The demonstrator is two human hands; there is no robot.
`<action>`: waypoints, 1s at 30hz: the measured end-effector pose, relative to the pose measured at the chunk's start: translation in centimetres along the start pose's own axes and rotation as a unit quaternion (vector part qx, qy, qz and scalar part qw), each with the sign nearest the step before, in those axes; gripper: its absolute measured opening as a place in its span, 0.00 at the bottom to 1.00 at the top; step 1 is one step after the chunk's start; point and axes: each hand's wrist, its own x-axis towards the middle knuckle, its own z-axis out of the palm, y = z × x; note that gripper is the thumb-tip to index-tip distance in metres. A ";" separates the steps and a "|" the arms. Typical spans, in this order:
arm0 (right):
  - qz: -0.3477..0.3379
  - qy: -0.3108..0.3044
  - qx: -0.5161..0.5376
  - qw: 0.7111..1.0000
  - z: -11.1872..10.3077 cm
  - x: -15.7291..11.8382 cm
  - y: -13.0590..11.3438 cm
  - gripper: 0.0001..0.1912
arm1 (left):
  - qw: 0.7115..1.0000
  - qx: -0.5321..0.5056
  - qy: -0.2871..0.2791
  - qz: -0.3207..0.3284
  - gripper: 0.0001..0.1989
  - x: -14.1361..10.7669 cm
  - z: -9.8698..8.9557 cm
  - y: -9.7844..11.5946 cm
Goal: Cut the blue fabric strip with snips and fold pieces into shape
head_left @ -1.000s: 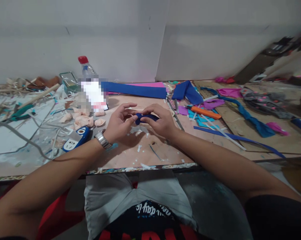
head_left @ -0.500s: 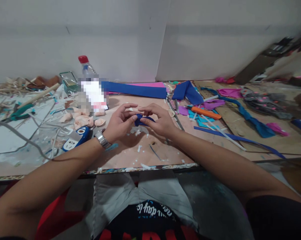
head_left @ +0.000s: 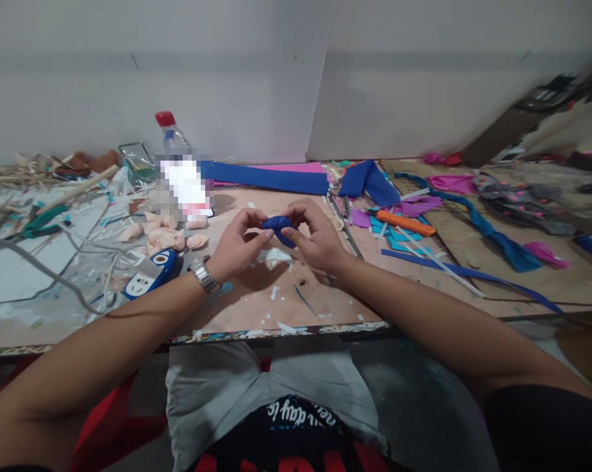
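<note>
Grip, head view: both hands grasping one small blue bundle (head_left: 278, 223). Right hand (head_left: 318, 236) has it between thumb and curled fingers, thumb laid over the near side. Left hand (head_left: 241, 242) pinches the opposite end, thumb below, forefinger arched above.

Pose: forearms come in from both lower corners, wrists near the table, fingertips almost meeting. Metal watch (head_left: 204, 274) on left wrist.

Landmark: orange tool (head_left: 405, 221), lying on turquoise scraps (head_left: 396, 241). Blue bundle sits left of orange tool, roughly level with it, at the fingertips; a darker tail of it hangs under the right thumb. Whether it touches the table, cannot tell. White scrap (head_left: 275, 256) on the table just nearer the person than the bundle.

Edges and room: table front edge (head_left: 276, 335) runs nearer the person than orange tool; between hands and edge, small white bits and a thin dark sliver (head_left: 305, 298). Behind orange tool, folded blue band (head_left: 369, 182), then wall (head_left: 256, 78). Long blue band (head_left: 266, 178) behind and left of it. Scissors-like metal tool (head_left: 351, 237) just left, beside right hand. Well left: socket block (head_left: 151, 275) and peach pieces (head_left: 162, 239). Nearer and right: narrow blue strip (head_left: 465, 270).
</note>
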 end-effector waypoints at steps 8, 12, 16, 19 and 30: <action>0.045 0.023 0.047 0.998 0.3 -0.3 0.5 0.17 | 0.996 0.074 0.055 -0.003 0.12 -0.3 0.0 0.9; 0.031 0.007 0.055 0.998 0.4 -0.3 0.1 0.16 | 0.997 0.046 0.055 -0.031 0.13 -0.5 0.2 0.9; 0.028 0.003 0.068 0.997 0.5 -0.3 -0.1 0.14 | 0.994 -0.056 0.046 -0.083 0.15 -0.6 0.5 0.8; 0.040 0.004 0.076 0.996 0.6 -0.4 -0.1 0.15 | 0.986 -0.113 0.052 -0.111 0.17 -0.6 0.7 0.8; 0.073 0.025 0.059 0.995 0.7 -0.5 -0.2 0.22 | 0.992 -0.070 0.052 -0.090 0.21 -0.3 0.5 0.3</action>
